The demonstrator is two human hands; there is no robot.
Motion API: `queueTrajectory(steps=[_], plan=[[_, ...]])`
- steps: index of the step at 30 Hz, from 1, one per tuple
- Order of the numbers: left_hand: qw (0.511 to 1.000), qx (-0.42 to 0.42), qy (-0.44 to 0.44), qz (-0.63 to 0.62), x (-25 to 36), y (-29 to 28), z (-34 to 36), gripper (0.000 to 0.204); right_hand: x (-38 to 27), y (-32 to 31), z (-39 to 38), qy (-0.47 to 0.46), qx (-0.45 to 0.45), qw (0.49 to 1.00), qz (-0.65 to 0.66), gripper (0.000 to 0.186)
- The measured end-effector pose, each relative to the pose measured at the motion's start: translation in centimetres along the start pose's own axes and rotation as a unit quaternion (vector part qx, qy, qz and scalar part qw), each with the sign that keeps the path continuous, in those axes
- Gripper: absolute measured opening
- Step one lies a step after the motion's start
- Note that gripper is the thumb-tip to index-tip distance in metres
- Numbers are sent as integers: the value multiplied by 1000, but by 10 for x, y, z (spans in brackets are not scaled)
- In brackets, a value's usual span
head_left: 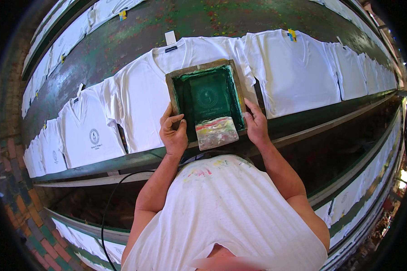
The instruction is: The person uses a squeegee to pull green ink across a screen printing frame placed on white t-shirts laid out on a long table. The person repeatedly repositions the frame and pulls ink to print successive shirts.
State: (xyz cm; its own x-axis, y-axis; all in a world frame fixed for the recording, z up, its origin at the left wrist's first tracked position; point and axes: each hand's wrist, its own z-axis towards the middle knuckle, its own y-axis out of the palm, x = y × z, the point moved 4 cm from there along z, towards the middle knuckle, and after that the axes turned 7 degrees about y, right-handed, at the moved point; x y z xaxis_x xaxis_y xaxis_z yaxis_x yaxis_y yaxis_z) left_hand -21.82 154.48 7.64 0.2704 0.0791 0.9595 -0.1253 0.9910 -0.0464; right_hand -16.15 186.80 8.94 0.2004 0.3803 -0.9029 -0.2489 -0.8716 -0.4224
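Observation:
A wooden screen-printing frame (235, 86) with dark green mesh lies over a white V-neck T-shirt (142, 97) in front of me. A round emblem shows faintly in its mesh. My left hand (174, 133) is closed at the frame's lower left side, its fingers curled in. At the lower right side, my right hand (256, 124) grips the frame with the fingers along the outer edge. Between my hands a paint-smeared squeegee (217, 135) rests in the near end of the frame, leaning over its near edge.
Printed white T-shirts (88, 131) with a dark round emblem lie to the left. Plain-fronted white T-shirts (294, 72) continue to the right. They lie on a long paint-spattered table (212, 22). A black cable (105, 217) hangs at my left, above a brick floor (34, 212).

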Motion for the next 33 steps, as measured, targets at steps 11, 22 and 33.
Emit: queueTrajectory(steps=[11,22,33], plan=[[964,-144,70,214,25,-20,62,67,-99,-5,-48,-242,-99,957,-123,51],[687,-488,119,525,79,29,171,115,-139,38,-54,-335,-84,857,-382,38],[703,-438,155,539,69,44,172,66,-150,37,-19,-108,127,898,-406,35]])
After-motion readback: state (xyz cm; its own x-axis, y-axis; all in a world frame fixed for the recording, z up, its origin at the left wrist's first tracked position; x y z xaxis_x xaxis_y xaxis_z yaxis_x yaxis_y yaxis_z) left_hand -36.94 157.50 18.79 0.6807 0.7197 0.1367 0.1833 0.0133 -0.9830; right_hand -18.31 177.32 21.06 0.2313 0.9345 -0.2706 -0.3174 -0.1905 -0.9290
